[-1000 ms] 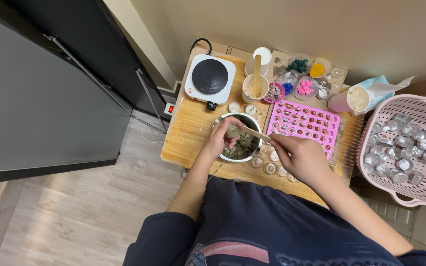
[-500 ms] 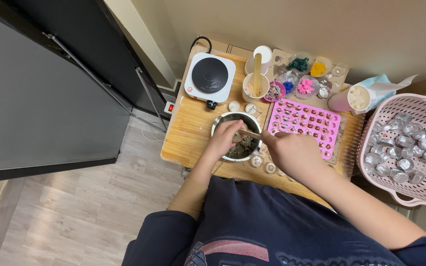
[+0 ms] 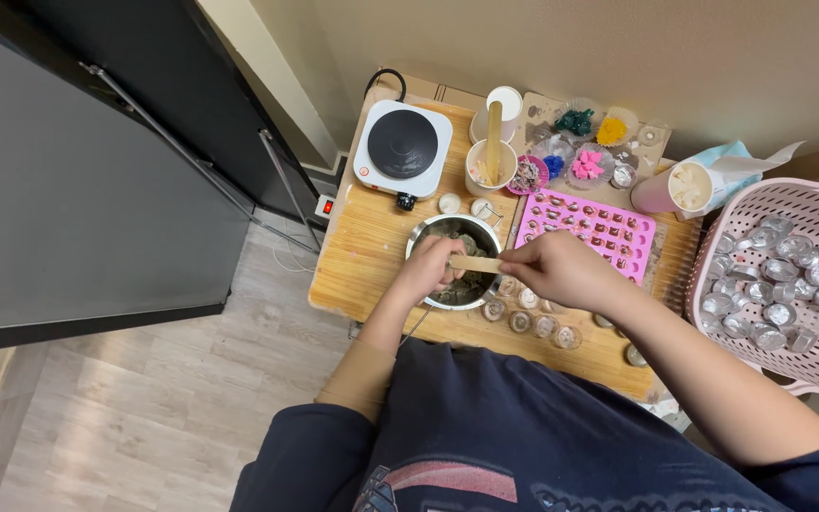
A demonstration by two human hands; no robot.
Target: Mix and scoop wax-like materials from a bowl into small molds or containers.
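over the low wooden table (image 3: 372, 256), near its front middle: a small steel pot (image 3: 462, 258) with dark, lumpy contents, just beside a pink silicone mould (image 3: 588, 232). left hand (image 3: 426, 270) curled on the pot's near rim, fingers closed against it, steadying. right hand (image 3: 566, 270) pinched shut on a flat wooden stick (image 3: 474, 264), its far end lying across the pot. stick likely light, stiff, dry enough to grip; best held at the bare outer end. pot probably rigid, smooth, perhaps warm; rim or handle the sensible hold. handle mostly hidden below the left forearm, only a thin wire-like part showing. stick tip hard to make out against the contents; depth of contents not visible. small foil cups (image 3: 523, 318) at the front edge partly covered by the right wrist.
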